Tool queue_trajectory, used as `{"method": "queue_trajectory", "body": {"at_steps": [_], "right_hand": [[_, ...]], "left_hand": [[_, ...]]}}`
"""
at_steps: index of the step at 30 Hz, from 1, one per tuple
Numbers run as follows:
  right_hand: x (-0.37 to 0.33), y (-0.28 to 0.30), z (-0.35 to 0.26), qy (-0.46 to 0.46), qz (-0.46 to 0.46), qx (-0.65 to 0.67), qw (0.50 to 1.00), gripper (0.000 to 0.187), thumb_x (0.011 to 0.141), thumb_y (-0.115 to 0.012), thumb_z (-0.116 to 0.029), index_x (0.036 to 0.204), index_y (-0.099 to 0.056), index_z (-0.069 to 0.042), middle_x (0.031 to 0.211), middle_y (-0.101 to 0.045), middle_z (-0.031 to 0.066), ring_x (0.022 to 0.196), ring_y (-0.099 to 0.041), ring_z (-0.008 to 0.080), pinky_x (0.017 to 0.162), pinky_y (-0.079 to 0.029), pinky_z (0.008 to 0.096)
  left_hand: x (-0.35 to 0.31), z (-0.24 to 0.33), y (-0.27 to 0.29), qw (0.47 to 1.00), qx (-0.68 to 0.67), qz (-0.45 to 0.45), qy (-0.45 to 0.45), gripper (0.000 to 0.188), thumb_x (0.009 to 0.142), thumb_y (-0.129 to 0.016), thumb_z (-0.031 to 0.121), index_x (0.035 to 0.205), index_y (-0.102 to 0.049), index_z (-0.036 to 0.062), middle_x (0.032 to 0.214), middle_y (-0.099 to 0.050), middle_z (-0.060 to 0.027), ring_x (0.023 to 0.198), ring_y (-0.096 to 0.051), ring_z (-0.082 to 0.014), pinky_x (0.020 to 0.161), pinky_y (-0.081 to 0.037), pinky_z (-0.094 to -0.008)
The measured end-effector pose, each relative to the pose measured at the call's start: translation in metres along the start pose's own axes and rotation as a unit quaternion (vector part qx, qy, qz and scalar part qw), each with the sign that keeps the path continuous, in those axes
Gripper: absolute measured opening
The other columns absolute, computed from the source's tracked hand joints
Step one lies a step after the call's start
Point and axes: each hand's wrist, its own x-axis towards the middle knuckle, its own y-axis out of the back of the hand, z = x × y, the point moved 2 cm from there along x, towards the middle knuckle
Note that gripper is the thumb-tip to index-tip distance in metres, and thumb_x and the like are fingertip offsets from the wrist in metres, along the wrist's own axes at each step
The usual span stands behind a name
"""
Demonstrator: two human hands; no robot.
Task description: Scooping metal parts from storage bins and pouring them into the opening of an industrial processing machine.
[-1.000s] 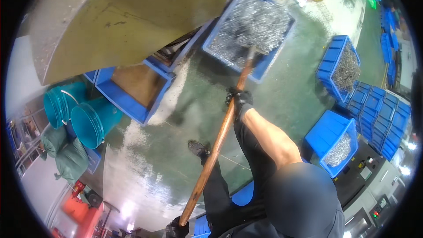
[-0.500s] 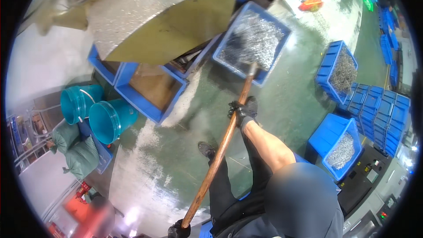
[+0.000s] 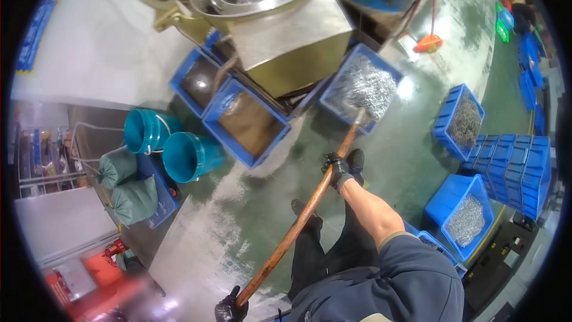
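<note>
A long wooden-handled shovel [image 3: 287, 241] slants across the view. Its metal end dips into a blue bin [image 3: 331, 112] of small shiny metal pieces [image 3: 370, 86], where the blade is mostly hidden. Wearing a black glove, my right hand [image 3: 337, 170] is wrapped round the upper part of the handle. Down at the handle's butt end, my left hand [image 3: 230, 307], also in a black glove, is closed on the wood with its thumb raised.
Beyond the bin stands a machine with a round metal bowl [image 3: 271, 9] holding metal pieces. Blue tubs [image 3: 256, 164] and teal buckets [image 3: 189, 158] are left. At right are a blue crate [image 3: 448, 122] of metal pieces, another filled crate [image 3: 444, 197] and stacked crates [image 3: 515, 170].
The view has shifted, bringing the machine's round bowl into sight and moving the floor items rightward in the picture. Both hands stay on the shovel, its end still among the metal pieces.
</note>
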Motion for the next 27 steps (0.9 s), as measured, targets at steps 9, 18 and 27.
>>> {"method": "queue_trajectory", "body": {"at_steps": [9,18,27], "right_hand": [[-0.135,-0.074,-0.001,0.072,0.003,-0.012,0.997,0.003,0.087,-0.059,-0.004,0.089,-0.058,-0.003,0.070,-0.059,0.0080,0.054,-0.055,0.0198,0.048,-0.051,0.0341],[-0.159,-0.105,-0.010,0.076,-0.079,-0.006,0.994,0.019,0.087,-0.060,-0.020,0.073,-0.050,-0.013,0.060,-0.050,0.0034,0.050,-0.049,0.0187,0.048,-0.045,0.0303],[-0.170,-0.139,-0.029,0.106,-0.098,-0.014,0.989,0.014,0.082,-0.060,-0.019,0.072,-0.053,-0.014,0.061,-0.052,0.0015,0.053,-0.051,0.0178,0.049,-0.045,0.0307]], "left_hand": [[-0.031,-0.056,-0.008,0.967,-0.002,0.233,-0.104,0.052,0.082,-0.068,0.041,0.127,-0.061,0.0165,0.073,-0.065,-0.0080,0.061,-0.064,-0.0256,0.057,-0.051,-0.0414],[-0.080,-0.068,0.074,0.959,-0.020,0.264,-0.098,0.028,0.077,-0.068,0.033,0.100,-0.069,0.0188,0.073,-0.068,-0.0121,0.067,-0.067,-0.0327,0.061,-0.053,-0.0442],[-0.103,-0.077,0.118,0.943,0.006,0.316,-0.106,0.028,0.075,-0.069,0.031,0.101,-0.070,0.0204,0.071,-0.068,-0.0107,0.065,-0.067,-0.0309,0.060,-0.053,-0.0424]]}}
